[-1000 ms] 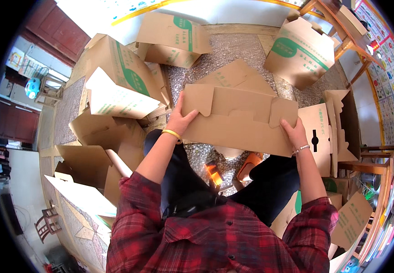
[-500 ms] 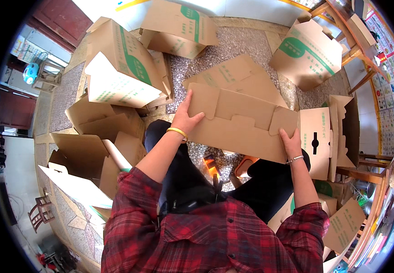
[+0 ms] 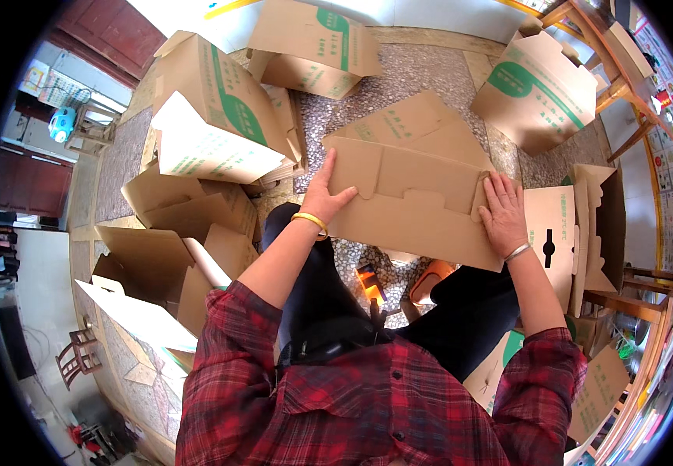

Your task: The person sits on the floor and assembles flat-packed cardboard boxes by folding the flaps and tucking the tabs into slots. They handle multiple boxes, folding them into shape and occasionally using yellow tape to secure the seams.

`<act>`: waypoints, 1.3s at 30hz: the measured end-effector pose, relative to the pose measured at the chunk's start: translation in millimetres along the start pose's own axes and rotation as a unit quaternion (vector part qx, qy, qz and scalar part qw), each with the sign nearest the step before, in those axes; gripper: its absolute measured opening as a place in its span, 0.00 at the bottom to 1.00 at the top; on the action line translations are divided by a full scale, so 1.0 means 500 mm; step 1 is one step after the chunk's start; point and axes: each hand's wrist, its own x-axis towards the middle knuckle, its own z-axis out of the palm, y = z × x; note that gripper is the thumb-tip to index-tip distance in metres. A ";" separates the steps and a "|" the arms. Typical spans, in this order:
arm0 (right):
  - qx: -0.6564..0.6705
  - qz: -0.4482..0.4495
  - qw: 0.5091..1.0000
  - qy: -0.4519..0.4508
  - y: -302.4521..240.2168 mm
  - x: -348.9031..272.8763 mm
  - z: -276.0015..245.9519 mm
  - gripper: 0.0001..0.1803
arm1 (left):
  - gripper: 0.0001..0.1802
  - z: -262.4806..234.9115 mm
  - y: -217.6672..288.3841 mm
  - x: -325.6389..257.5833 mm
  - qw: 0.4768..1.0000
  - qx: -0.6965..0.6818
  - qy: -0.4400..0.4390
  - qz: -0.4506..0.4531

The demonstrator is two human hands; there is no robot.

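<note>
The person's left hand [image 3: 327, 194] grips the left edge of a flattened carton [image 3: 422, 227], thumb on top; the right hand [image 3: 503, 213] lies palm down on its right end, fingers extended and slightly spread. The carton is held between the two hands, above the knees. Its two end flaps lie against the panel with a tab between them, so it looks only partly shaped, its walls not yet raised. One yellow bangle [image 3: 311, 224] and one silver bracelet [image 3: 517, 252] circle the wrists. Below shows one orange shoe [image 3: 432, 278].

Just beyond the carton lies flat cardboard [image 3: 422, 124], apparently two overlapping pieces, likewise unformed. At left stand two open-topped boxes, a nearer one [image 3: 138, 268] and a farther one [image 3: 185, 206]; at right is one gaping box [image 3: 615, 225] beside a slotted panel [image 3: 550, 252].

Farther off are three more formed boxes: a tall one [image 3: 224, 93], a middle one [image 3: 317, 54] and a right-hand one [image 3: 535, 93]. That makes six apparently opened out; cardboard behind the right sleeve is too hidden to count.
</note>
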 end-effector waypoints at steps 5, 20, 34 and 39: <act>-0.023 0.056 0.998 0.016 -0.015 0.040 0.013 0.37 | 0.50 0.013 -0.007 0.018 0.999 -0.033 0.007 -0.016; -0.049 0.073 0.996 -0.019 -0.031 0.031 0.001 0.37 | 0.28 -0.022 0.064 0.020 0.823 0.489 -0.065 0.284; -0.058 0.083 0.995 -0.024 -0.046 0.029 -0.008 0.35 | 0.42 -0.048 0.142 0.085 0.802 0.512 -0.195 0.236; -0.052 0.071 0.996 -0.005 -0.037 0.024 0.001 0.34 | 0.43 -0.050 0.151 0.113 0.801 0.513 -0.230 0.207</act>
